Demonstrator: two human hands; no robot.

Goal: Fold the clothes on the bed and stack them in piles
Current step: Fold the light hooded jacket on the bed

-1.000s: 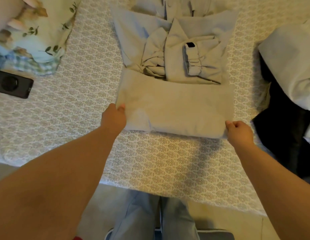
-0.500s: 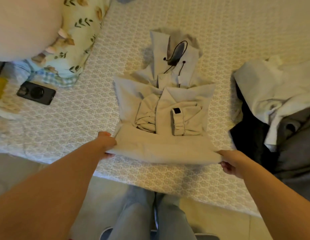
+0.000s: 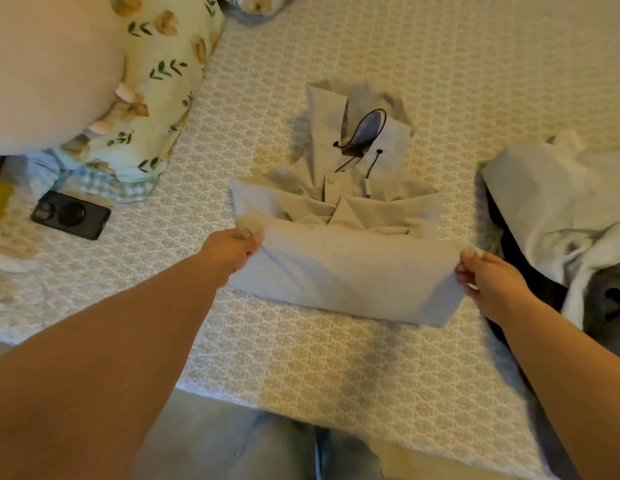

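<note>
Patterned bedding [image 3: 336, 368] in a pale lattice print covers the bed, which fills most of the head view. Near its middle lies a light grey hooded jacket [image 3: 343, 271], hood end pointing away from the person, with a black drawstring looping over the hood opening. Its folded lower half is lifted off the bedding and drawn up over the tucked-in sleeves, hiding most of them.

Each side of that folded band is held. The left hand [image 3: 232, 251] pinches the left corner, fingers curled tight round a bunched bit of cloth. The right hand [image 3: 488, 282] grips the right edge with thumb on top and fingers curled beneath. The cloth is stretched fairly taut between them.

To the right, touching or nearly touching the jacket's edge, sits a heap of unfolded clothes [image 3: 561, 216]: white fabric over something black and grey, though the separate garments are hard to tell apart. At the left, a floral pillow [image 3: 163, 81] lies beside a plain pinkish cushion [image 3: 48, 71], and a black phone [image 3: 71, 215] rests face down on the bedding just below them. Blue jeans [image 3: 260, 448] show at the bottom edge.
</note>
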